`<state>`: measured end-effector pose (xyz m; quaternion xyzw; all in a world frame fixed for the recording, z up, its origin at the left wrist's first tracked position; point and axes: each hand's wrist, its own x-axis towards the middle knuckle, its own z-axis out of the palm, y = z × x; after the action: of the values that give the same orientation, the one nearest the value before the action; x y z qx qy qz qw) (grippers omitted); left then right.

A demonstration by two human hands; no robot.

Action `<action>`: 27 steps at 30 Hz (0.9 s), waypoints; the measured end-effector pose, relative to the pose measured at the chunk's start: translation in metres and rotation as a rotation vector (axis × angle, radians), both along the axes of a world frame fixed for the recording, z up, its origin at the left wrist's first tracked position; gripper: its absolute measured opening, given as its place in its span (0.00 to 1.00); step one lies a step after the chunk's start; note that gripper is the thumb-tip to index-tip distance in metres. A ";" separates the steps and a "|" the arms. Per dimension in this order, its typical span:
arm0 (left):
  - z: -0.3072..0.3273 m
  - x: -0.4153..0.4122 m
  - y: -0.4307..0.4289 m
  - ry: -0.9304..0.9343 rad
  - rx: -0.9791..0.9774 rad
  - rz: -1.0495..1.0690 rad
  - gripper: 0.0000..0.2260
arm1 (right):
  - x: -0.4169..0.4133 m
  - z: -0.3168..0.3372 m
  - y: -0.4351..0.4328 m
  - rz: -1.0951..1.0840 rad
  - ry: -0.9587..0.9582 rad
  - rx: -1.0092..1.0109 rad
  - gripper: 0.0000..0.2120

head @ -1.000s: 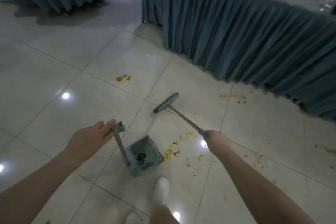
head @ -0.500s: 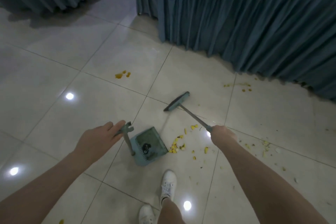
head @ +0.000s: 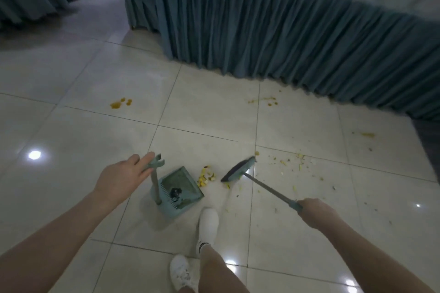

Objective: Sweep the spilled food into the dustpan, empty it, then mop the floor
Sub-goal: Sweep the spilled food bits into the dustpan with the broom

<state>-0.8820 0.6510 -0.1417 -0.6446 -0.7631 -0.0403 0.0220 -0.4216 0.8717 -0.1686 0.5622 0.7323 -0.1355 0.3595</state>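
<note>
Head view, sweeping unfinished: left hand point(head: 122, 177), straight fingers point(head: 144, 161) steadying the dustpan point(head: 184, 181) handle; right hand point(head: 315, 213) clenched round the broom point(head: 238, 171); spilled food point(head: 206, 176) piled at the pan's lip, crumbs point(head: 298, 162) and stains point(head: 120, 103) across the floor point(head: 95, 145) beyond; emptying and mopping judged not yet begun.

The left hand point(head: 121, 178) and right hand point(head: 314, 214) were bare, as were both forearms behind them. Nearer the body than the fingers, between the two arms, a white shoe point(head: 208, 222) showed below a white sock point(head: 202, 245) banded with dark stripes, under a bare shin. Just behind it was a second white shoe point(head: 182, 271), faintly marked on top.
</note>
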 end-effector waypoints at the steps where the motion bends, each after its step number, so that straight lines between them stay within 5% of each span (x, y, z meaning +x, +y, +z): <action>1: 0.001 0.004 -0.004 -0.003 -0.005 0.005 0.23 | 0.008 0.005 0.000 0.008 0.009 0.007 0.13; 6: 0.003 0.019 -0.033 0.001 -0.040 0.075 0.16 | 0.014 0.030 0.017 0.091 0.053 0.078 0.12; 12: 0.010 0.052 -0.077 0.048 -0.122 0.167 0.24 | -0.032 0.026 0.023 0.210 0.169 0.066 0.14; 18: 0.013 0.114 -0.105 -0.004 -0.194 0.401 0.20 | -0.081 -0.002 0.014 0.378 0.242 -0.041 0.11; 27: 0.014 0.190 -0.136 -0.043 -0.170 0.533 0.29 | -0.048 -0.023 0.013 0.779 0.172 0.001 0.25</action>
<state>-0.6919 0.5149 -0.1277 -0.4196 -0.9067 0.0174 -0.0384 -0.4698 0.8847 -0.1915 0.2291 0.9183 -0.0353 0.3210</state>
